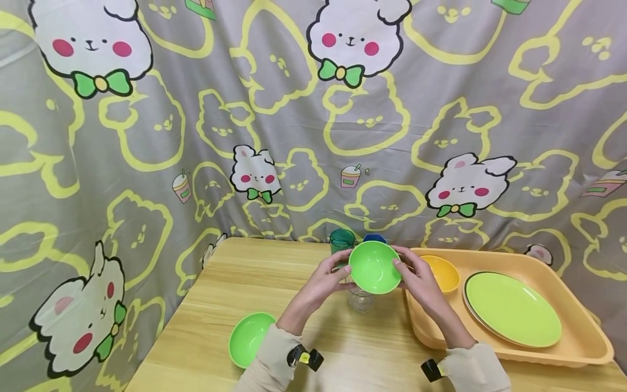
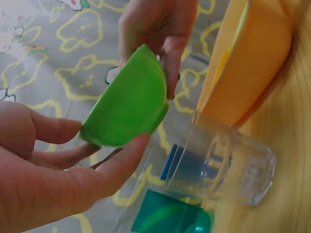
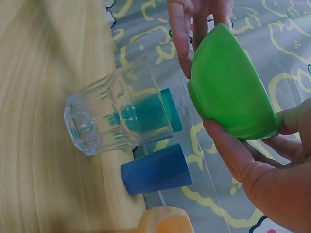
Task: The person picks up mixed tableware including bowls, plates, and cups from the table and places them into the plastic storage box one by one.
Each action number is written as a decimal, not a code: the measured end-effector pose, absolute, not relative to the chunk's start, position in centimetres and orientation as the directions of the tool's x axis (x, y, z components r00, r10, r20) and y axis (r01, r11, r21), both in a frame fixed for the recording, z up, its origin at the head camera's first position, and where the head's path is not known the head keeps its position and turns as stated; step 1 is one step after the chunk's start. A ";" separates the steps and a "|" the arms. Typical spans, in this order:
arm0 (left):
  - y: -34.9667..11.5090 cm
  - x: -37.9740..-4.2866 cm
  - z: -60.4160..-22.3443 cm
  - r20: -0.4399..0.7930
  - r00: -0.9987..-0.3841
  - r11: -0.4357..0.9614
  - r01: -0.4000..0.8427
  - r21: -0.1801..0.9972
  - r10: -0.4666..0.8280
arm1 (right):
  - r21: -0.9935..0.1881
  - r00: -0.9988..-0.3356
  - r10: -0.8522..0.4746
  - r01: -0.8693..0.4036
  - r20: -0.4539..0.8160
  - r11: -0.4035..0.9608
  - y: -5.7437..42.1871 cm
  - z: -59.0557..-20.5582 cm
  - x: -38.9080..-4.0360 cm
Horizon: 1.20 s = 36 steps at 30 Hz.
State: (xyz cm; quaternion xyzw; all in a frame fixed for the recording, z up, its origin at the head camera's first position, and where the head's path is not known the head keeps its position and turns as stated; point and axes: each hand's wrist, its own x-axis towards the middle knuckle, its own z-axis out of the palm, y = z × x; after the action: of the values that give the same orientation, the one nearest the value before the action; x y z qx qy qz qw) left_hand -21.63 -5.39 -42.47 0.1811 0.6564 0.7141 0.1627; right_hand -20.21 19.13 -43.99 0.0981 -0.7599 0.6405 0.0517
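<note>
A small green bowl [image 1: 374, 268] is held up off the table between both hands, its inside turned toward the head camera. My left hand [image 1: 325, 277] grips its left rim, thumb at the edge and fingers behind. On the other side my right hand [image 1: 418, 277] pinches the right rim in the same way. Both wrist views show the bowl [image 2: 127, 104] from the side, with fingertips against its outer wall. Below and behind it a clear glass [image 3: 116, 114] stands on the table, mostly hidden by the bowl in the head view. A second green bowl [image 1: 247, 340] sits near my left forearm.
At the right, an orange tray [image 1: 588, 337] holds a yellow bowl [image 1: 443, 274] and a green plate [image 1: 511, 309] lying on another plate. A teal cup [image 1: 342, 239] and a blue cup [image 3: 158, 169] stand at the table's back edge, before a patterned curtain [image 1: 294, 125].
</note>
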 end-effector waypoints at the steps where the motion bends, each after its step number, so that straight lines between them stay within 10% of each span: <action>1: -5.6 -21.6 -42.5 0.049 -0.878 -0.073 0.016 0.997 0.475 | -0.963 -0.977 -0.078 -0.211 0.200 0.168 19.1 -43.9 -20.2; 36: -14.9 -20.5 -42.5 0.038 -0.786 0.408 0.361 0.838 0.617 | -0.928 -0.973 -0.031 -0.228 0.229 0.296 21.9 -43.0 -19.9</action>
State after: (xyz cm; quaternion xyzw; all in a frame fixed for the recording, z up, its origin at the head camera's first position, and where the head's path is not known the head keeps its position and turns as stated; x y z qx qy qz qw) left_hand -20.55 -14.86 -42.53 0.2958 0.8274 0.4565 0.1402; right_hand -19.91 21.88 -43.04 0.0808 -0.8005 0.5879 0.0839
